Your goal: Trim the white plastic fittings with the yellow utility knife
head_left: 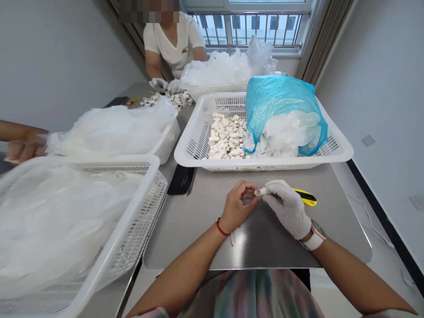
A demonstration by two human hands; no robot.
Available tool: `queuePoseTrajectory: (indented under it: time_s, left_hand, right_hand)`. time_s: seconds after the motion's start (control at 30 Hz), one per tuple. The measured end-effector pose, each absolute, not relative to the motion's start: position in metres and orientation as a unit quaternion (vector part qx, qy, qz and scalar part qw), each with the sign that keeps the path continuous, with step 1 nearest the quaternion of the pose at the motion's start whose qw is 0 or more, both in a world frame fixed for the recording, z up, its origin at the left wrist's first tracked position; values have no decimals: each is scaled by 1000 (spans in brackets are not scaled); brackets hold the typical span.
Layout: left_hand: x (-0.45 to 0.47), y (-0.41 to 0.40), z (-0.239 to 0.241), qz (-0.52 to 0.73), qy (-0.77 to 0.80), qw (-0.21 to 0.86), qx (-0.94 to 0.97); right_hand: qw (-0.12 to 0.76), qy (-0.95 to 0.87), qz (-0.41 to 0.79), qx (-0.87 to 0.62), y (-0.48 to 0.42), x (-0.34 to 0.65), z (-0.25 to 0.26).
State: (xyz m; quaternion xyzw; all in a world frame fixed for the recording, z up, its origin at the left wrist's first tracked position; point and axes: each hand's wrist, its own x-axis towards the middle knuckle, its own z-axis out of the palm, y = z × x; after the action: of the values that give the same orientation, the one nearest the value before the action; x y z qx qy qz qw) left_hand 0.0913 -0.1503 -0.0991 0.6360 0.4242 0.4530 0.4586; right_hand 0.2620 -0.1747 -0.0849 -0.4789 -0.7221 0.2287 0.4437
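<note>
Gloved right hand (289, 207) grips one white tube (260, 191), bare left hand (239, 204) pinches its end; many tubes (227, 137) remain in far basket (265, 164)

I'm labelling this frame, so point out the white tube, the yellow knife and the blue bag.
tube (259, 191), head view, open end.
knife (308, 198), head view, yellow handle.
blue bag (281, 101), head view, upper side.

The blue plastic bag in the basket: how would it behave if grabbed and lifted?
The blue plastic bag looks thin and crumpled, so probably floppy. It seems to bulge with white film, so likely light for its bulk. It slumps against the basket rim, so it may sag.
</note>
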Motion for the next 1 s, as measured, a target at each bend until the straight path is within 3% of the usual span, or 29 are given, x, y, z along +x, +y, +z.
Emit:
queuePoseTrajectory:
  time_s: [0.17,0.27,0.37,0.47,0.57,0.7,0.83,1.0]
  left_hand:
    - [87,-153,-99,438,368,252,781]
    - [87,-153,-102,432,350,228,800]
    - [89,-152,-103,455,381,340,730]
    - [90,-148,-101,456,430,512,587]
    - [89,-142,-99,373,429,661,490]
    - [89,-139,-100,332,420,732,422]
    - [91,-142,-98,376,451,671,453]
    - [91,-150,-94,444,433,470,628]
  right_hand:
    - [446,-627,350,-534,-175,258,-83]
    - [451,-549,454,-537,-174,256,-85]
    - [469,-521,483,-525,-173,257,-87]
    - [484,-596,399,-502,-173,260,-87]
    - [478,-688,304,-453,-175,260,-85]
    - [457,-734,260,-430,-176,257,-85]
    - [444,-709,296,-460,-176,256,-83]
    - [430,-621,420,-503,-172,258,-83]
